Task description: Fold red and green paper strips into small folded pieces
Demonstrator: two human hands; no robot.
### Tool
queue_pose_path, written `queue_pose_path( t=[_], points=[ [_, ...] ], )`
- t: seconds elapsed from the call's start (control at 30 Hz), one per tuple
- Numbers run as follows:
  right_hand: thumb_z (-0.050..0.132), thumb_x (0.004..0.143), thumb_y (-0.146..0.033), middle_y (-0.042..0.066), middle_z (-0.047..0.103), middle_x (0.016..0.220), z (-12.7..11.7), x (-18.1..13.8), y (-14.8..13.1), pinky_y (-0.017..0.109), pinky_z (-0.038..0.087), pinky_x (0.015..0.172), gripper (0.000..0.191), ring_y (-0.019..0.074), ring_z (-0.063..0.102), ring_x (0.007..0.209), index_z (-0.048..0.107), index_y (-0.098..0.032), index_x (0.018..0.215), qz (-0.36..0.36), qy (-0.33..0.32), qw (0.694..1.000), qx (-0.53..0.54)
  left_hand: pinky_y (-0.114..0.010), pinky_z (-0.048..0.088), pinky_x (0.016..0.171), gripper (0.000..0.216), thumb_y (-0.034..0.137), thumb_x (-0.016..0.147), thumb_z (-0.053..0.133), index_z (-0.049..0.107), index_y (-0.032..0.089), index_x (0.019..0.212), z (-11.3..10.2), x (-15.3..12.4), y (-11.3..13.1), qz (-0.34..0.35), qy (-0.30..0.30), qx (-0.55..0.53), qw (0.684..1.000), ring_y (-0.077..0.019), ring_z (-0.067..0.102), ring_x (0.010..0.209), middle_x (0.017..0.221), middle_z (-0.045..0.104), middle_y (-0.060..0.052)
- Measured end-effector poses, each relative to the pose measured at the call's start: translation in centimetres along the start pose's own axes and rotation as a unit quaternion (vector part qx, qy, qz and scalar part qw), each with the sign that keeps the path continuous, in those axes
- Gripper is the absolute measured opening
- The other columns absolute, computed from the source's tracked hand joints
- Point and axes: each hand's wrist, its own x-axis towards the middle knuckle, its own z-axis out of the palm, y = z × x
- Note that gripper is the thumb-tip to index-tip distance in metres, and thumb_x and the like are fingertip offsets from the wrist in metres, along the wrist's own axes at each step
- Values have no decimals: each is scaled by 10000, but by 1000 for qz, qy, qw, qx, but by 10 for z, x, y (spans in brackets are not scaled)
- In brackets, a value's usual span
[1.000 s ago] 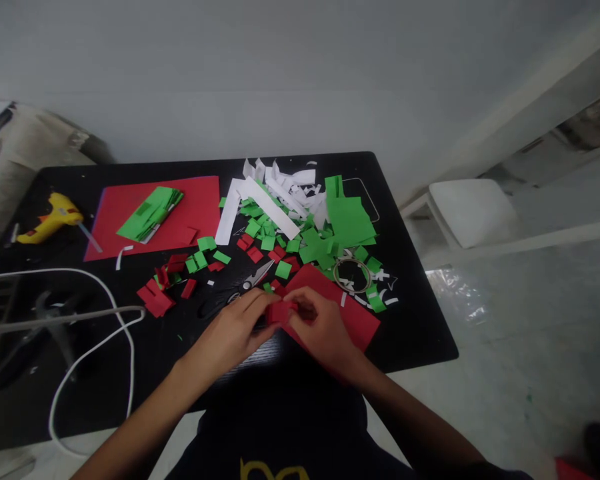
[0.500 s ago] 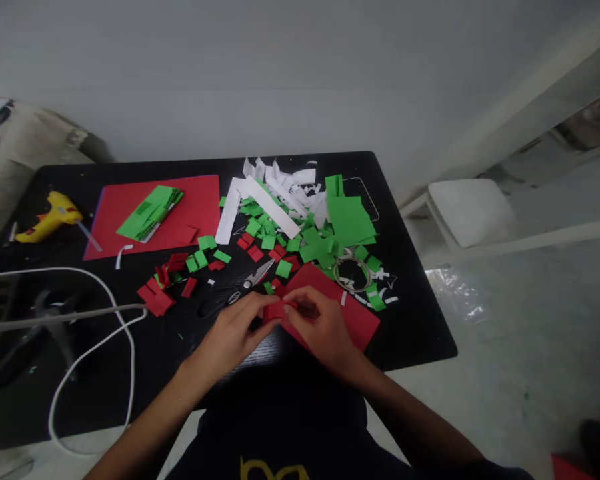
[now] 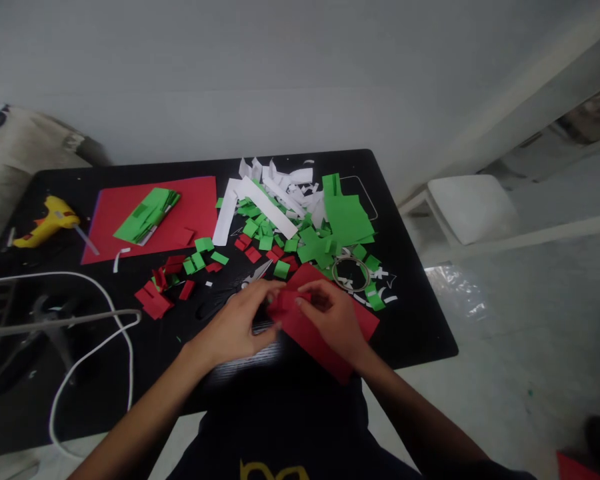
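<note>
A small folded piece of red paper [image 3: 285, 300] is pinched between the thumb and fingers of my right hand [image 3: 333, 320]. My left hand [image 3: 240, 323] is beside its left end, thumb and fingers spread apart; whether a fingertip still touches the paper is unclear. Beneath my right hand lies a larger red paper sheet [image 3: 325, 347]. Scissors [image 3: 257, 272] with dark handles rest just beyond my left hand, which partly covers them. Small green paper squares [image 3: 281, 269] and red ones [image 3: 253, 254] are scattered beyond both hands.
White paper strips [image 3: 270, 207] and a green sheet [image 3: 347, 220] lie at the back. A round ring [image 3: 351, 274] sits at right. Leftward are a yellow glue gun [image 3: 50, 222], a red sheet [image 3: 105, 227], folded green paper [image 3: 147, 215] and a white cable [image 3: 130, 360].
My left thumb has come away from the small red paper and that hand has opened. My right hand keeps its hold, slightly farther right. The large red sheet shows more between the hands.
</note>
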Motion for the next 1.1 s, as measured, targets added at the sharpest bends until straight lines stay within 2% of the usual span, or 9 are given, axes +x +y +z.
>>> queue_pose_path(
  t=[0.13, 0.2, 0.33, 0.47, 0.6, 0.77, 0.9, 1.0, 1.1],
  points=[
    [784, 793, -333, 50, 770, 871, -11, 4, 3, 345, 625, 742, 195, 203, 738, 741, 707, -206, 918, 29, 35, 998, 33, -453, 556, 996, 295, 141, 959, 542, 618, 184, 1241, 5, 29, -10, 7, 95, 58, 994, -269, 668, 1123, 1167, 707, -106],
    [788, 786, -333, 41, 763, 849, -12, 3, 3, 343, 628, 724, 198, 197, 732, 711, 702, -209, 914, 41, 32, 998, 43, -452, 548, 975, 202, 177, 1010, 523, 658, 179, 1159, 12, 44, -15, 13, 115, 92, 989, -265, 663, 1072, 1113, 708, -100],
    [781, 788, -309, 49, 762, 869, -10, 0, 1, 345, 626, 738, 181, 189, 724, 711, 705, -202, 912, 43, 30, 998, 34, -472, 531, 920, 147, 247, 987, 641, 696, 152, 1086, 24, 69, -17, 12, 103, 169, 980, -301, 630, 1026, 1078, 678, -122],
    [771, 798, -297, 51, 763, 863, -10, 0, 2, 356, 629, 741, 166, 201, 734, 735, 700, -205, 917, 38, 36, 998, 34, -463, 522, 870, 68, 199, 963, 654, 707, 158, 970, 24, 78, -16, 5, 84, 196, 977, -289, 608, 952, 1002, 652, -110],
    [758, 805, -276, 72, 774, 927, -10, 1, 4, 353, 629, 766, 143, 216, 750, 816, 702, -202, 913, 27, 43, 999, 14, -445, 506, 933, 78, 244, 979, 651, 712, 199, 961, 15, 73, -14, 14, 118, 134, 984, -261, 632, 1008, 1010, 684, -68],
    [730, 803, -256, 57, 778, 906, -4, 4, 6, 343, 616, 773, 114, 208, 748, 825, 702, -201, 899, 12, 37, 999, 8, -453, 502, 990, 67, 261, 968, 680, 716, 217, 932, 2, 63, -13, 3, 162, 36, 986, -251, 678, 1079, 1093, 745, -58],
    [706, 811, -243, 56, 783, 905, -1, 4, 4, 334, 609, 770, 91, 210, 750, 843, 703, -205, 893, -1, 34, 999, -1, -418, 540, 1000, 66, 257, 995, 646, 703, 223, 991, -11, 48, 3, 4, 188, -23, 982, -227, 682, 1110, 1154, 726, -66],
    [712, 816, -252, 52, 778, 888, 0, 3, 2, 329, 602, 755, 91, 208, 746, 815, 703, -202, 892, -7, 38, 999, -6, -433, 526, 1027, 67, 234, 1009, 613, 679, 226, 999, -10, 31, 23, 18, 159, 4, 987, -238, 653, 1166, 1216, 706, -82],
    [700, 846, -260, 42, 777, 890, 3, 1, 1, 328, 602, 757, 78, 207, 751, 820, 695, -212, 907, -18, 36, 999, -12, -500, 495, 1063, 69, 217, 983, 628, 649, 223, 917, 6, 16, 38, 14, 161, 57, 985, -283, 605, 1235, 1286, 668, -97]
  ],
)
